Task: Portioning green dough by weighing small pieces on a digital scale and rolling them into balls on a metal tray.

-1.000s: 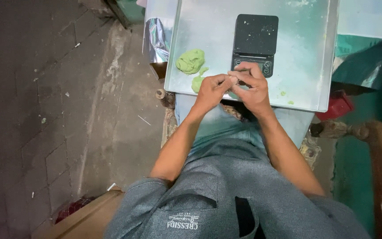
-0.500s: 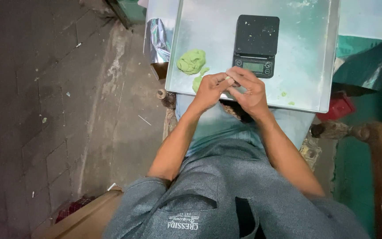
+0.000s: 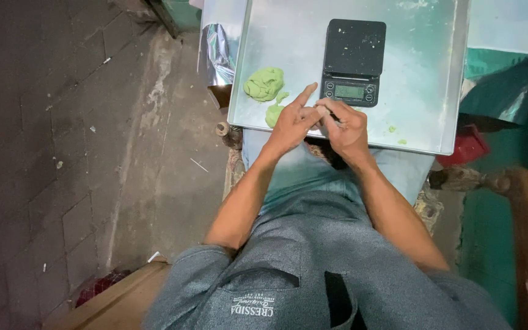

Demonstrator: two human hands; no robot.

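Note:
My left hand [image 3: 293, 120] and my right hand [image 3: 344, 125] meet over the near edge of a shiny metal tray [image 3: 420, 79]. Their fingertips press together around something small that I cannot make out; the left index finger points up. A lump of green dough [image 3: 264, 83] lies on the tray just left of my left hand, with a smaller green piece [image 3: 274, 112] partly hidden behind that hand. A black digital kitchen scale [image 3: 354, 61] stands on the tray right behind my fingers, its platform bare.
Small green crumbs [image 3: 392, 129] dot the tray's right side. Crumpled foil [image 3: 218, 58] hangs off the tray's left edge. A red object [image 3: 469, 146] lies right of the tray. Dark brick floor [image 3: 62, 153] stretches to the left, and a wooden plank [image 3: 111, 299] sits at the bottom left.
Both hands stay together at the tray's near edge, working their fingers. My left index finger has lifted and now points toward the scale.

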